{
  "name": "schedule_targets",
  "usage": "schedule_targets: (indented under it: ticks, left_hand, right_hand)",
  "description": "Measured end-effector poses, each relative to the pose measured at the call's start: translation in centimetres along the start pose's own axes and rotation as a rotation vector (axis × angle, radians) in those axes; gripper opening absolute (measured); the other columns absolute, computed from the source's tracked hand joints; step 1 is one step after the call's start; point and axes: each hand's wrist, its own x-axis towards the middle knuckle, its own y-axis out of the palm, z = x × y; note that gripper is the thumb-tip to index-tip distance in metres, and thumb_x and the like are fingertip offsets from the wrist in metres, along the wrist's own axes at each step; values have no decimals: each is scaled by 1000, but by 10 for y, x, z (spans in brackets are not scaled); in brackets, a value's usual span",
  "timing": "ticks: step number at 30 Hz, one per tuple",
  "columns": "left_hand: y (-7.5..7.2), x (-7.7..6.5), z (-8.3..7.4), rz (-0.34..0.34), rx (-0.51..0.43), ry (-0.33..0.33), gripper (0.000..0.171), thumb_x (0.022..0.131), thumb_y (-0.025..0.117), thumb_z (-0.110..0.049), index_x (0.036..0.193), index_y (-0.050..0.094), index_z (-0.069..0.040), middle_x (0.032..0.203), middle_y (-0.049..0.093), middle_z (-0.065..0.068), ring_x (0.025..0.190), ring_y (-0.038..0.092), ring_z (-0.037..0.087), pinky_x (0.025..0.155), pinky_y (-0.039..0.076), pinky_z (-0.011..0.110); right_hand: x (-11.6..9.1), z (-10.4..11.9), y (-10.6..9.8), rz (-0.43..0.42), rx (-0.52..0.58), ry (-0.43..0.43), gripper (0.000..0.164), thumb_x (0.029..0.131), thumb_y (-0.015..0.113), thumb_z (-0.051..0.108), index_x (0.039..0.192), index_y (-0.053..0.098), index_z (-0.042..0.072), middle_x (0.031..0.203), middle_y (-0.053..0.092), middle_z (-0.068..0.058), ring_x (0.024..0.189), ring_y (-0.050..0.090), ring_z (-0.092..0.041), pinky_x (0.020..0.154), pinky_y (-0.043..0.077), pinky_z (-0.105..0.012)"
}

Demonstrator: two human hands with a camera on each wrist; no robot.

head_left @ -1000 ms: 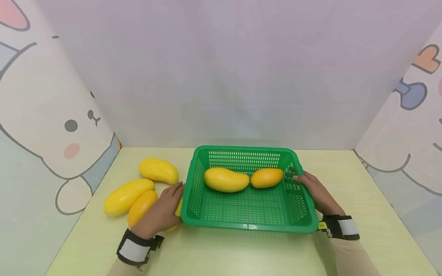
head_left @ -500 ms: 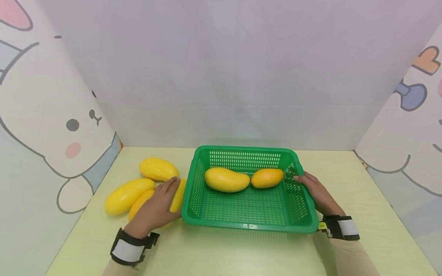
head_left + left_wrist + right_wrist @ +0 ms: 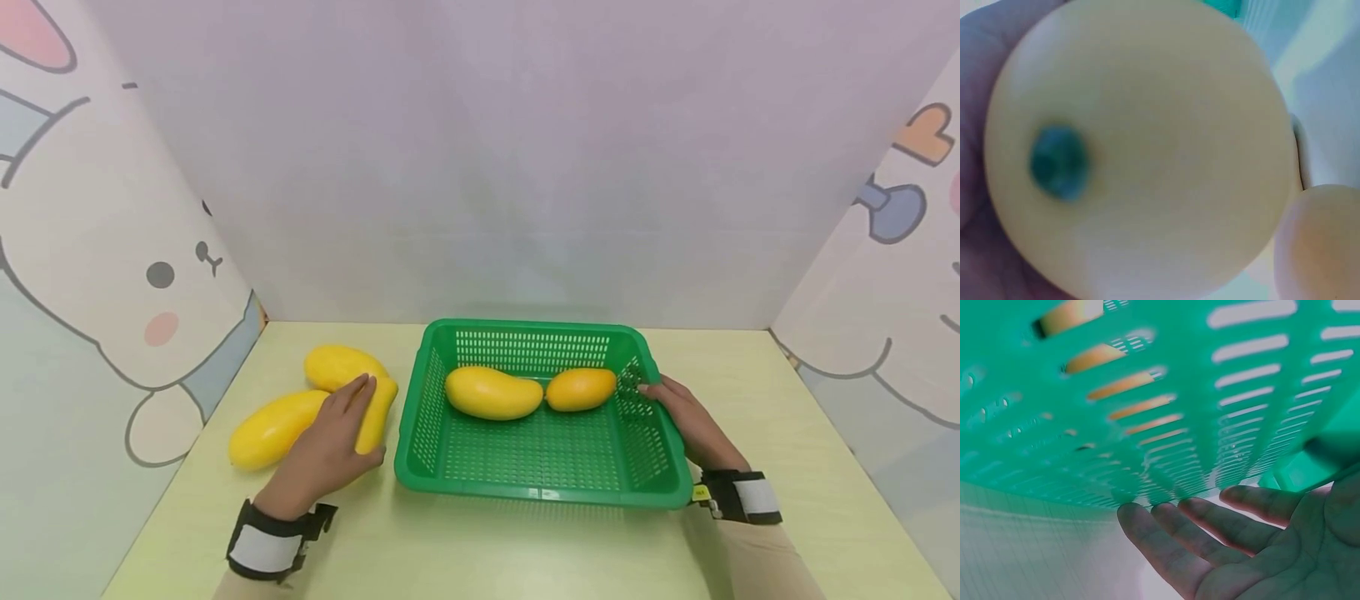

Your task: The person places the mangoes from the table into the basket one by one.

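Note:
My left hand lies over a yellow mango, thumb on its near right side and fingers along its left. In the left wrist view, that mango fills the picture, its green stem end facing the camera, the palm against it. My right hand holds the right rim of a green plastic basket, thumb over the edge; its fingers extend against the slotted wall from outside. Inside the basket lie a large yellow mango and a smaller orange-yellow mango.
Left of the basket, a yellow mango lies farther back and another at the left, partly behind my hand. The pale table meets a plain backdrop behind, with cartoon-printed panels on both sides.
My left hand and the mango under it have shifted left, away from the basket, baring more of that mango. The orange-yellow mango beneath that hand is now covered. My right hand stays put.

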Motion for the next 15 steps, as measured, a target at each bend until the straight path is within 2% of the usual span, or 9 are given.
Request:
schedule_targets:
  ticks: [4,15]
  left_hand:
    - [-3,0,0,-37,17,19,88,76,69,-31,147,26,-3,151,22,13,135,25,32,101,36,49]
    - [-11,-1,-5,-202,39,119,91,74,71,-30,148,25,-6,150,24,12,135,26,29,98,39,47]
  right_hand:
    - [0,1,1,5,6,-1,64,98,40,39,149,16,7,123,45,-35,94,62,-41,72,53,-49]
    - [-1,2,2,9,9,-17,63,99,40,38,149,17,7,122,45,-36,95,61,-42,72,53,-49]
